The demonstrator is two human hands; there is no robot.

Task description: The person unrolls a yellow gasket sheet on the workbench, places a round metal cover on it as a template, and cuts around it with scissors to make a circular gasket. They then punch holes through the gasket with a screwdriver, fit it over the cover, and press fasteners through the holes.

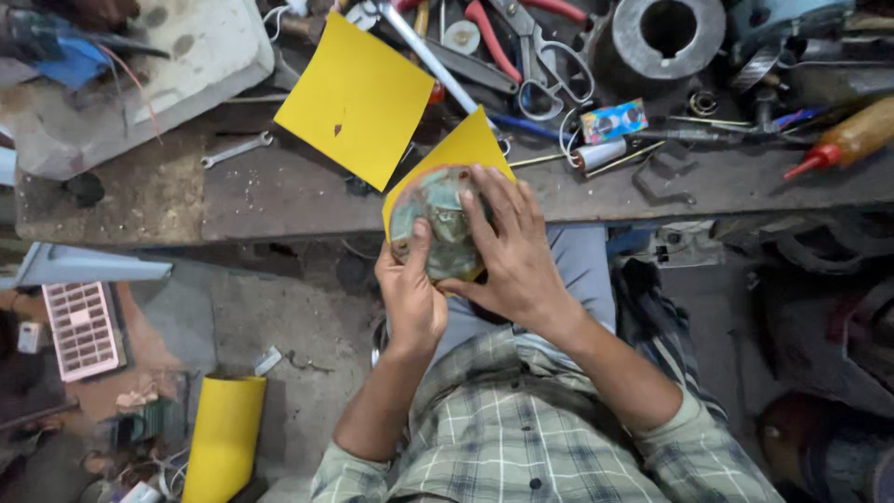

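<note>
My left hand (410,293) and my right hand (507,247) both grip a round greenish, worn disc-shaped part (438,219) just in front of the workbench edge, over my lap. A yellow paper sheet (461,149) lies behind the disc, pressed against it, its corner sticking up over the bench. My left thumb rests on the disc's lower left face. The fingers of my right hand spread over its right side. A second, larger yellow sheet (358,98) lies flat on the bench to the upper left.
The dark workbench (279,191) is cluttered: a small wrench (236,149), red-handled pliers (503,42), scissors (549,56), a heavy metal ring (666,33), an orange nozzle bottle (843,140). A yellow paper roll (223,438) and a pink grid tray (82,328) sit on the floor.
</note>
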